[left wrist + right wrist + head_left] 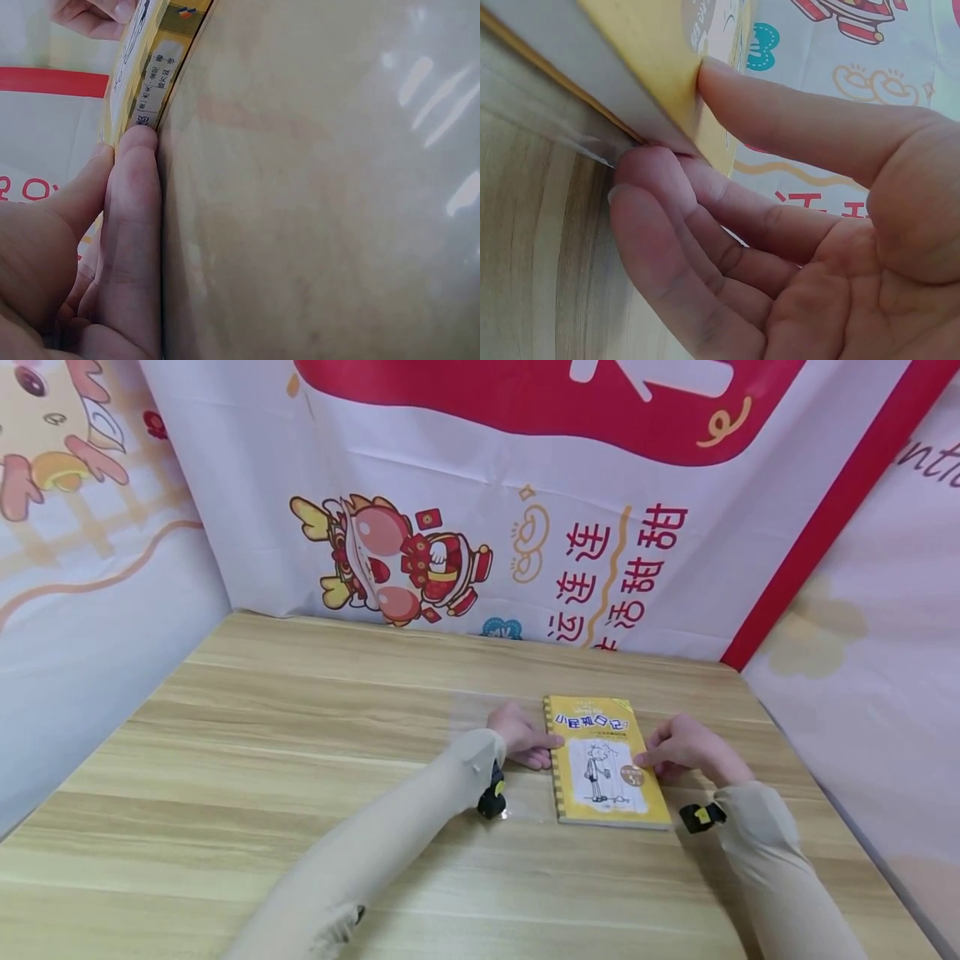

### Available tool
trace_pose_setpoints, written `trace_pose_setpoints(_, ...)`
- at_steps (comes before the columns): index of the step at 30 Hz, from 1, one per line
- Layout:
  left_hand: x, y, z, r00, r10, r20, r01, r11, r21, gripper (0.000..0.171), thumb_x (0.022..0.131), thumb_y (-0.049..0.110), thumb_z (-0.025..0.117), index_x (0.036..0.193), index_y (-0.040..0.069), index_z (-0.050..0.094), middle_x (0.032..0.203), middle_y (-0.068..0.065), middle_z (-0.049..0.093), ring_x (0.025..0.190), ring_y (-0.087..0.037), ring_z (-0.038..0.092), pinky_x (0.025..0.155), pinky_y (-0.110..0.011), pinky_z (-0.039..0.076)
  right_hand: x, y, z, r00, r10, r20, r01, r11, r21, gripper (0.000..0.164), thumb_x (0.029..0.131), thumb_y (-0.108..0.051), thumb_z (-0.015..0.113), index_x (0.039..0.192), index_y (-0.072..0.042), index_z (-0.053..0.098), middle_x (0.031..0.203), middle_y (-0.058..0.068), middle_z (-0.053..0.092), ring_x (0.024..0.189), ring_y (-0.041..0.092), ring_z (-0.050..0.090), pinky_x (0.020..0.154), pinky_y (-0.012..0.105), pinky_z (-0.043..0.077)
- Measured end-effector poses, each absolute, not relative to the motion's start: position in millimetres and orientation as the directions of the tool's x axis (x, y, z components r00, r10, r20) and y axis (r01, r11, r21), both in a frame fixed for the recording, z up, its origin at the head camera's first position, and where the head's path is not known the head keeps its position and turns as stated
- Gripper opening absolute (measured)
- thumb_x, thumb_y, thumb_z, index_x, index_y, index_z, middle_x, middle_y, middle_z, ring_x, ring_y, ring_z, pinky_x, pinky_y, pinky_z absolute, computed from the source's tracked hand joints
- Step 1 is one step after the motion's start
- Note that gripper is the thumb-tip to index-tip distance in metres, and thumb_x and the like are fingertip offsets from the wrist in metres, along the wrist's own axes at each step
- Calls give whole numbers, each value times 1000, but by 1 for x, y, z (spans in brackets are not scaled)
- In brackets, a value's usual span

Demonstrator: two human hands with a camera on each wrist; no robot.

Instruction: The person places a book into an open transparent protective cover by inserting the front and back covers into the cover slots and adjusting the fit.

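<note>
A yellow paperback book (607,777) with a cartoon figure on its cover lies face up on a thin clear plastic sheet (525,802) on the table. My left hand (521,739) holds its spine edge, thumb on the front cover and fingers against the spine (161,75). From the other side, my right hand (686,747) pinches the page edge. In the right wrist view, the right thumb (780,120) presses the cover while curled fingers (656,180) sit against the lower edge. Part of the clear sheet shows beneath the book there.
The wood-grain table (225,760) stretches far to the left and in front. Behind it hangs a printed cloth (465,468) in white and red, with further printed cloths (862,610) along the sides. Black wrist cameras (492,793) are strapped to both wrists.
</note>
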State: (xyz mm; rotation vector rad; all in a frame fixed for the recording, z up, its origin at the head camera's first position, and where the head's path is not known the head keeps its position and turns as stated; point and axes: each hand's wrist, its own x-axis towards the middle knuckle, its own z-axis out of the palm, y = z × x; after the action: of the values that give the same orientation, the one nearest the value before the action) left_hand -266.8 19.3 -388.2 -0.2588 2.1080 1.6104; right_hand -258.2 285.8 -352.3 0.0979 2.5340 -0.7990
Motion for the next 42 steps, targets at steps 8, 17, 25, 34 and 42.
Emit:
trace_pose_setpoints(8,-267,21,-389,-872,131,-471,-419,295,859,25,74,21,80,80,-1,69,69,-13,67,59,-21,67,54,-29,54,-257,291,-351,-884,-92,-459,192,824,-533,40,84,-33,72,104,0,66,86,7,65,74,22,60,69,34,53)
trace_pose_setpoints(17,-266,27,-397,-879,131,-459,-397,332,855,22,75,19,79,78,1,67,68,-12,66,58,-21,67,53,-29,54,-254,302,-345,-876,-121,-468,196,796,-573,44,87,-39,68,109,-1,65,88,8,64,80,23,59,73,36,51)
trace_pose_setpoints(25,-262,22,-390,-888,166,-428,-355,342,870,17,75,11,78,80,1,66,71,-13,67,62,-22,68,55,-29,54,-260,304,-338,-878,-231,-419,155,692,-705,31,95,-29,59,107,-1,63,82,11,55,84,24,56,77,38,51)
trace_pose_setpoints(34,-257,19,-383,-900,204,-385,-274,421,865,18,72,8,80,80,2,65,73,-11,67,63,-20,67,57,-27,54,-262,308,-337,-873,-309,-377,172,529,-831,36,96,-21,58,119,7,58,91,11,64,81,22,60,79,44,51)
trace_pose_setpoints(42,-255,22,-381,-895,226,-384,-281,383,880,15,88,14,67,89,0,65,80,-14,67,69,-22,68,60,-27,54,-260,308,-333,-867,-342,-362,206,416,-886,42,96,-22,59,123,9,55,100,13,67,84,21,64,79,41,52)
